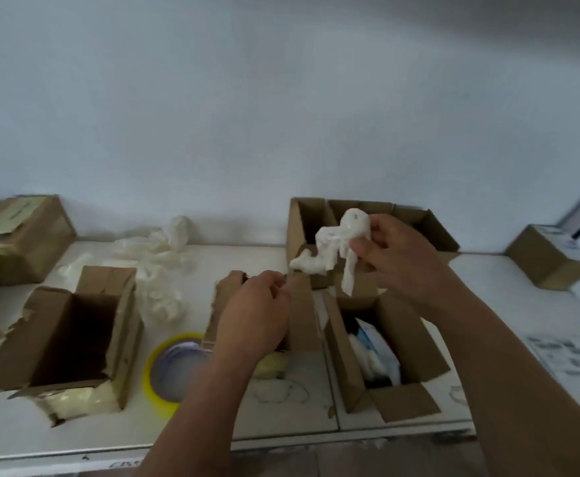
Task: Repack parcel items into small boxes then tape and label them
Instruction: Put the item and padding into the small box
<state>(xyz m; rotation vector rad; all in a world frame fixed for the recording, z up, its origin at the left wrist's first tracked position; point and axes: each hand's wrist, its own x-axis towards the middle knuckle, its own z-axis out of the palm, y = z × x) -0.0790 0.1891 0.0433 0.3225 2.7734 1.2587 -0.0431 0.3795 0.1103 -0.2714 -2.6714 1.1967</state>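
From my remote seat I read the crumpled white packing wrap [337, 246] as almost weightless, limp and a bit slick, so it should be taken by a bunched fold rather than a loose tail, which would only trail or tear. It hangs in the air above the open boxes near the worktop's back edge, just over the small open box [385, 342] that already holds white and blue packets, toward the front right of the worktop [281, 421]. My right hand [395, 256] pinches the wrap near its upper part, thumb and fingers curled round the wad. My left hand [254, 315] is lower, fingers curled with fingertips pressed together as though pinching something thin; blur hides whether anything is in it. It hovers over a torn box [302, 304], with the yellow tape roll [175, 370] just beside the wrist.
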